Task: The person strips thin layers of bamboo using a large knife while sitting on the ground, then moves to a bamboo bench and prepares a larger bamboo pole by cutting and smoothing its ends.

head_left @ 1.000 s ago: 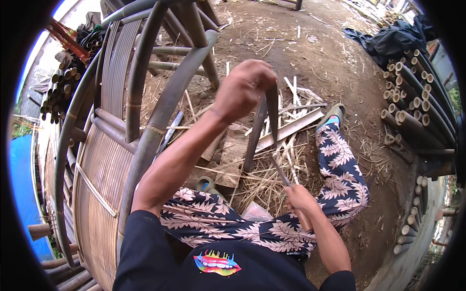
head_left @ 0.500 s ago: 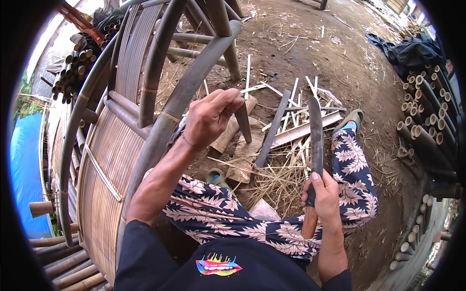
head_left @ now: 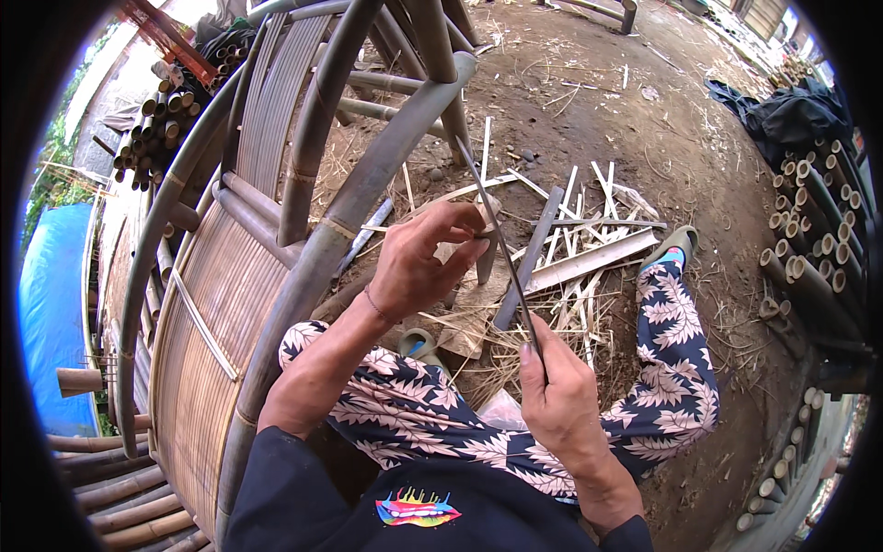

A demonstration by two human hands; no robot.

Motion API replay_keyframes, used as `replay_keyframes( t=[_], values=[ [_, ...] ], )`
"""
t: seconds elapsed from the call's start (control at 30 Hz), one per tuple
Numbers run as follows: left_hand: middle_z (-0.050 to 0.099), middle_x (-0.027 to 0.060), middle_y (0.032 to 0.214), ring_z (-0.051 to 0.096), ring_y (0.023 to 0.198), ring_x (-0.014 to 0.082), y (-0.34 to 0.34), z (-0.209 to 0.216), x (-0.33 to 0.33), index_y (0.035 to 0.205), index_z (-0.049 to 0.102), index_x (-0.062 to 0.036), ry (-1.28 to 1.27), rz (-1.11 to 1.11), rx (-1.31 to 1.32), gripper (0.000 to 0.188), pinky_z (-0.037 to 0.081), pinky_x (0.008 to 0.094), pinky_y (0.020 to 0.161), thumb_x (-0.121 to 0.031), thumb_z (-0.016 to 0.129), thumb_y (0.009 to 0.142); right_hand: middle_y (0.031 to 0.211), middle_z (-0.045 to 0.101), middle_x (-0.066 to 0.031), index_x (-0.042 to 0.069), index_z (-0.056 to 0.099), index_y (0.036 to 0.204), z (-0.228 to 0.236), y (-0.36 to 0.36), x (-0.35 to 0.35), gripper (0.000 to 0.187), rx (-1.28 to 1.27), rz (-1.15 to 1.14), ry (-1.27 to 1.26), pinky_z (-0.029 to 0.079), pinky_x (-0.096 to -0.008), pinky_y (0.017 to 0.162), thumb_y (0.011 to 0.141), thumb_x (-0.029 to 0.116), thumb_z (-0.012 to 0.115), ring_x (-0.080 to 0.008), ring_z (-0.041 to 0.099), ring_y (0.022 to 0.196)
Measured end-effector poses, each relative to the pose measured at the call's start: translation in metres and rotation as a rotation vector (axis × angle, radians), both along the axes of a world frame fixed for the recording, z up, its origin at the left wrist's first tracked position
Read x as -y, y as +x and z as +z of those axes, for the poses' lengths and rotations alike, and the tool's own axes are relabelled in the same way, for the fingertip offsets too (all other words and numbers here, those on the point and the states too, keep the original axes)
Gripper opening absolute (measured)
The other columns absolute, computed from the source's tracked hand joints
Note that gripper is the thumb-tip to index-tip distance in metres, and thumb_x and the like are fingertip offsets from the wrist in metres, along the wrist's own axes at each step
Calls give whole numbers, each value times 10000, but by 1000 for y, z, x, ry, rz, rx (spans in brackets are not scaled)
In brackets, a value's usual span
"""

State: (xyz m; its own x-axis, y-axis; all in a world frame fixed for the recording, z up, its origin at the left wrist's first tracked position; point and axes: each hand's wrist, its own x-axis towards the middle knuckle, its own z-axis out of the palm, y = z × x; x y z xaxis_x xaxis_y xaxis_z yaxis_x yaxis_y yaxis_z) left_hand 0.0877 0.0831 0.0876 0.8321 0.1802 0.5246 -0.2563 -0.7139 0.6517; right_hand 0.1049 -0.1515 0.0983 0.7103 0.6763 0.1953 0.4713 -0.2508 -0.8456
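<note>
My right hand (head_left: 563, 396) is closed round the handle of a long knife (head_left: 509, 256), its dark blade seen nearly edge-on and slanting up to the left. The wooden handle is mostly hidden by the fist. My left hand (head_left: 418, 262) is beside the blade, thumb and fingers drawn into a pinch; what lies between them, if anything, is too small to make out. Left of my arm stands a bamboo chair (head_left: 207, 294) with a slatted seat and thick curved poles. A loose pale strip (head_left: 204, 322) lies across that seat.
Pale bamboo strips (head_left: 589, 258) and shavings are heaped on the dirt floor between my feet, with a dark flat slat (head_left: 529, 262) among them. Cut bamboo poles (head_left: 819, 216) are stacked at right, more poles (head_left: 156, 129) at upper left. A blue tarp (head_left: 55, 317) hangs at far left.
The knife has swung from upright, flat side showing, to a leftward slant seen edge-on. My right hand has moved left and my left hand has come down, bringing the two closer together.
</note>
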Motion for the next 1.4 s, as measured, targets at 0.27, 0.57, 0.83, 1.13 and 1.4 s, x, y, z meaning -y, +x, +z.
replay_keyframes(
  t=[0.27,0.57,0.83,1.13,1.4],
  values=[
    [694,117,948,716,853,198,-1,4,4,1106,614,-10,11,1,-15,300,602,322,756,-22,723,827,974,639,-245,-63,535,1243,3,-4,0,332,-32,6,-16,541,-444,708,954,99,541,-405,661,835],
    [610,187,1210,569,1191,284,-6,88,16,1147,590,-20,357,260,-503,369,457,467,1020,-236,715,876,927,645,-277,-71,541,1190,11,8,-1,289,-102,-21,-80,532,-468,710,954,95,521,-435,650,815],
    [703,87,879,661,920,227,111,57,19,894,704,-134,651,-154,-316,590,213,531,1154,-536,290,1019,843,649,-284,-66,568,1132,22,15,-15,275,-169,-47,-195,513,-500,695,964,137,491,-458,638,768],
    [621,74,683,655,711,208,128,62,12,800,665,-104,640,-251,-331,714,268,533,1143,-661,254,974,767,638,-262,-13,593,1044,15,42,-9,257,-230,-58,-290,479,-539,682,989,202,463,-470,622,749],
    [629,156,616,638,632,332,133,44,-14,646,683,-62,694,-158,-567,612,511,434,658,-515,442,978,804,651,-270,-30,602,1060,2,51,-26,262,161,-79,-405,505,-501,682,983,184,472,-443,649,773]
  ],
)
